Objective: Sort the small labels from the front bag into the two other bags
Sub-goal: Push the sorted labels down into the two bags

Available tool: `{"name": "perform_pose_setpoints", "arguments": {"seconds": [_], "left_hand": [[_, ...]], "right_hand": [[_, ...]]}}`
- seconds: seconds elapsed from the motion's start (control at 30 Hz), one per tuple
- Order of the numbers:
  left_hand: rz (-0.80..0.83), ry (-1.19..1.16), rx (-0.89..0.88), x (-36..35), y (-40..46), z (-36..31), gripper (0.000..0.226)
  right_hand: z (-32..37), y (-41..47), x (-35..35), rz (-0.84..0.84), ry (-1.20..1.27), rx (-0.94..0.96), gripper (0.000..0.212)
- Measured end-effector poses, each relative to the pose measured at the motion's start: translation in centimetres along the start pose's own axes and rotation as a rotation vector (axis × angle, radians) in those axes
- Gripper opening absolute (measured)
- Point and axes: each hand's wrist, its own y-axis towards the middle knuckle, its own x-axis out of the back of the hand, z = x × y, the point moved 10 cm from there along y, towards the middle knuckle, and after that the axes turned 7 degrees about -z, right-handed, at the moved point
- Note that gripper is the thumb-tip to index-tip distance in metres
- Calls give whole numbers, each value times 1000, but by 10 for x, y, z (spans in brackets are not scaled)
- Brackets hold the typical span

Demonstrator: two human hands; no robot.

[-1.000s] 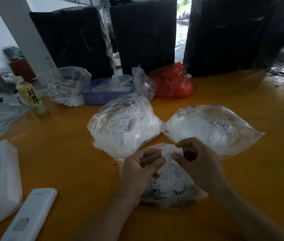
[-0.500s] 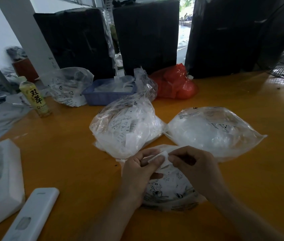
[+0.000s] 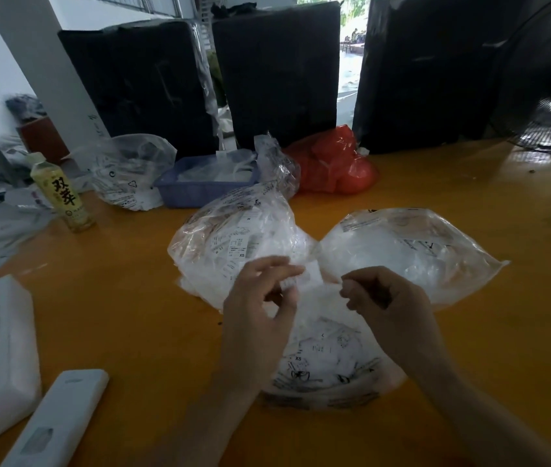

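Three bags lie mid-worktop (image 3: 105, 298): front bag (image 3: 328, 358) nearest the near edge for reach, left bag (image 3: 233, 244) and right bag (image 3: 402, 251) behind; left hand (image 3: 260, 311) pinches a label (image 3: 292, 284), while right hand (image 3: 392, 305) is curled, its contents unclear.

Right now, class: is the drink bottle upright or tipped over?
Upright. The drink bottle stands on its base on the table, cap on top.

Left hand (image 3: 260, 308) and right hand (image 3: 392, 298) motion-blurred; grip on small label (image 3: 313, 276) unclear. Front bag (image 3: 328, 362) part hidden behind both hands. Print on labels too small to read. Remote (image 3: 55, 423) at bench's near left corner cut by frame edge.
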Motion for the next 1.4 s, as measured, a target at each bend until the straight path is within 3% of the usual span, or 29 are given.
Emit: {"name": "perform_pose_setpoints", "arguments": {"seconds": [0.07,0.13,0.2,0.27,0.33,0.4,0.47,0.57,0.73,0.9,1.03,1.13,1.23,1.3,1.4], "left_hand": [[-129,167,-99,21,22,-2,24],[-181,346,-66,36,46,13,27],[-74,525,46,33,63,41,33],[135,760,117,13,66,69,38],[301,954,121,-1,63,82,41],[353,1003,85,-5,64,86,48],[397,960,50,-13,62,86,57],[400,869,67,-19,60,84,67],[106,746,-6,2,59,56,61],[-108,504,-208,12,39,11,42],[41,248,-334,-13,8,-10,32],[218,124,-233,-31,-9,-1,32],[270,82,-100,-34,-15,13,35],[270,91,-62,-33,-15,18,36],[319,120,-58,-36,-17,19,36]], "right_hand": [[2,6,13,-76,-108,34,9],[4,11,23,-138,-239,94,8],[1,16,28,-151,-355,126,6],[-10,22,31,-140,-503,126,10],[-26,32,32,-87,-727,99,21],[-49,41,33,27,-955,38,35],[-69,47,34,132,-1047,-21,46],[-78,48,29,197,-1074,-6,33],[-70,56,42,15,-990,-7,25],[-77,53,24,113,-918,-40,40],[-68,55,29,29,-914,16,22],[-60,55,41,-64,-917,15,23],[-48,57,54,-163,-886,33,19],[-47,58,55,-119,-897,29,18],[-56,55,41,101,-955,15,27]]}}
